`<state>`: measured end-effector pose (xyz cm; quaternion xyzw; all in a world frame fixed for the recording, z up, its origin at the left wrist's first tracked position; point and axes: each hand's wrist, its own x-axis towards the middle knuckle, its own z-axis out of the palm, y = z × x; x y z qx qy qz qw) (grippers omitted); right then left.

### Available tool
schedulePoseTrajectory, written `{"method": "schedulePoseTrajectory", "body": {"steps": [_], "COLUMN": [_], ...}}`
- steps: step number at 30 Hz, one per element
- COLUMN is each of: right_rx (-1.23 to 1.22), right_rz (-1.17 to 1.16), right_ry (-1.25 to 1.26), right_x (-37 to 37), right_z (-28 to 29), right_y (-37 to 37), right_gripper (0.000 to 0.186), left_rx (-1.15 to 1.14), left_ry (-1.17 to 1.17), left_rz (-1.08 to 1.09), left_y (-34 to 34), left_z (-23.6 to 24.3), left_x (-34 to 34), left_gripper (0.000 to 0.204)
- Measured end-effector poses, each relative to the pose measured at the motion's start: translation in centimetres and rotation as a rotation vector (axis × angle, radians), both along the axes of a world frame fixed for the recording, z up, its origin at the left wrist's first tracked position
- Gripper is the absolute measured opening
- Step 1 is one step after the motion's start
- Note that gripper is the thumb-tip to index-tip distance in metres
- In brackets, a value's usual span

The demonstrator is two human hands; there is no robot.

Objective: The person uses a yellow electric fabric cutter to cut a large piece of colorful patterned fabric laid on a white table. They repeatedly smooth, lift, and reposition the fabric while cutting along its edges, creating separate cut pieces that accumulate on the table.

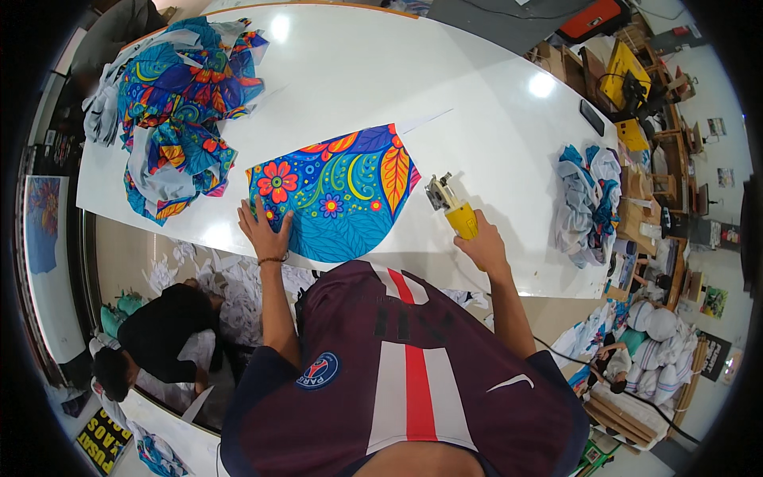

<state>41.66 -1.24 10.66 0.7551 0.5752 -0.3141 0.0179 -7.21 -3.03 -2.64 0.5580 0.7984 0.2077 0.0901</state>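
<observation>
A cut piece of floral printed fabric [342, 187] in blue, yellow and red lies flat on the white table [342, 71], its near edge rounded. My left hand [266, 232] rests on its left edge, fingers spread. To the right of the fabric, my right hand [486, 246] grips a yellow handheld electric fabric cutter [461, 220]. The cutter's metal head points away from me and stands a little apart from the fabric. A thin white scrap [421, 121] lies by the fabric's upper right corner.
Crumpled printed fabric [183, 103] is heaped at the table's left end. A smaller pile [588, 203] and a phone [592, 117] lie on the right. Below left, a person in black [171, 334] bends among white scraps. A cable [620, 389] runs past my right side.
</observation>
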Motion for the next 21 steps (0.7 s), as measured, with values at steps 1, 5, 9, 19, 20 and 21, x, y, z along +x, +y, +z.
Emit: {"method": "schedulePoseTrajectory", "body": {"steps": [1,5,9,19,20,21], "right_rx": [-0.002,-0.03,-0.023,-0.026,-0.016,-0.046], "right_rz": [0.011,0.049,0.063,0.082,0.088,0.083], "right_ry": [-0.021,-0.058,-0.073,-0.022,-0.025,-0.043], "right_x": [-0.1,-0.6,-0.8,-1.3,-1.4,-1.4], "right_z": [-0.1,-1.1,-1.9,-1.6,-1.7,-1.6], "right_y": [0.5,2.3,3.5,5.5,5.7,5.3], "right_gripper": [0.065,0.068,0.069,0.067,0.067,0.068], "left_rx": [0.023,0.149,0.124,0.14,0.14,0.13], "left_ry": [-0.004,-0.041,0.008,0.048,0.043,0.044], "left_rz": [0.02,-0.01,0.001,0.003,0.01,0.005], "left_y": [-0.6,-1.4,-1.0,-1.0,-0.9,-1.4], "left_z": [-0.2,-0.1,0.6,1.3,1.2,1.3], "left_x": [0.4,1.1,1.5,1.9,1.8,1.9], "left_gripper": [0.094,0.088,0.083,0.079,0.078,0.078]}}
